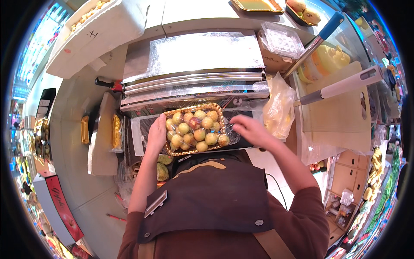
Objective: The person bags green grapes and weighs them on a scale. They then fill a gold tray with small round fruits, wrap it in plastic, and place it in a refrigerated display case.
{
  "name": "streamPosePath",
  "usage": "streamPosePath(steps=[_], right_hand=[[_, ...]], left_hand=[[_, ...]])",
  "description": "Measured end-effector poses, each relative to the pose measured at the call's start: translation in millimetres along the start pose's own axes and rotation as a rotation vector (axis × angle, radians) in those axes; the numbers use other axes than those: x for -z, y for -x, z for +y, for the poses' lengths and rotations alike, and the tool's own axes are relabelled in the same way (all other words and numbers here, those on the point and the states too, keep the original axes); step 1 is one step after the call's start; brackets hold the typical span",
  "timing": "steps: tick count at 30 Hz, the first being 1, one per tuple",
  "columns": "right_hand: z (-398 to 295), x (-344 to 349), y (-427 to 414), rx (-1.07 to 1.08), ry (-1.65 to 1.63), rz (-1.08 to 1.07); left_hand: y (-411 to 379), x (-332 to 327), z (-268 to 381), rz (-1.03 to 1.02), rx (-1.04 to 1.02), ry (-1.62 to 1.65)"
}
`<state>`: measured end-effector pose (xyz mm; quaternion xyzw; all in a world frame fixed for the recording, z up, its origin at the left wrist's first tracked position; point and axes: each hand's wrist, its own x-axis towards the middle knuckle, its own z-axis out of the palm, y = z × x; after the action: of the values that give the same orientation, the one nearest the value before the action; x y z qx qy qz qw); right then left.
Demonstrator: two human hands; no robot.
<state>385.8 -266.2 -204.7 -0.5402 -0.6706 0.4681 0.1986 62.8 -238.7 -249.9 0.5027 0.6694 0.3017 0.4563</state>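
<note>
A gold-rimmed tray (220,111) full of small round yellow-green fruit (199,134) lies in front of me, with clear plastic film stretched over it. My left hand (157,133) holds the tray's left side, thumb at the rim. At the right end, my right hand (249,129) pinches loose clear film (233,134) between curled fingers. Directly beyond the tray stands a metal film-wrapping machine (194,79) with rollers and a bright, shiny top plate.
A clear plastic bag (278,106) sits right of the machine, beside a cutting board (343,116) and a pale-handled tool (349,82). A red-and-black-handled tool (108,84) and a foam piece (103,139) are at left. Clear lidded containers (283,39) stand at upper right.
</note>
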Motion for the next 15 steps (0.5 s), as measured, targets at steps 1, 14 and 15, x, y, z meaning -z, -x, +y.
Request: streamPosePath(steps=[1,14,15], right_hand=[[5,-10,3,-0.021,0.051,-0.051],[31,15,44,0.007,0.365,-0.213],[29,21,43,-0.012,0.384,-0.204]], left_hand=[[1,-1,-5,0.067,-0.020,-0.060],[9,-3,-6,0.301,0.002,-0.176],[15,-7,4,0.330,-0.004,-0.186]])
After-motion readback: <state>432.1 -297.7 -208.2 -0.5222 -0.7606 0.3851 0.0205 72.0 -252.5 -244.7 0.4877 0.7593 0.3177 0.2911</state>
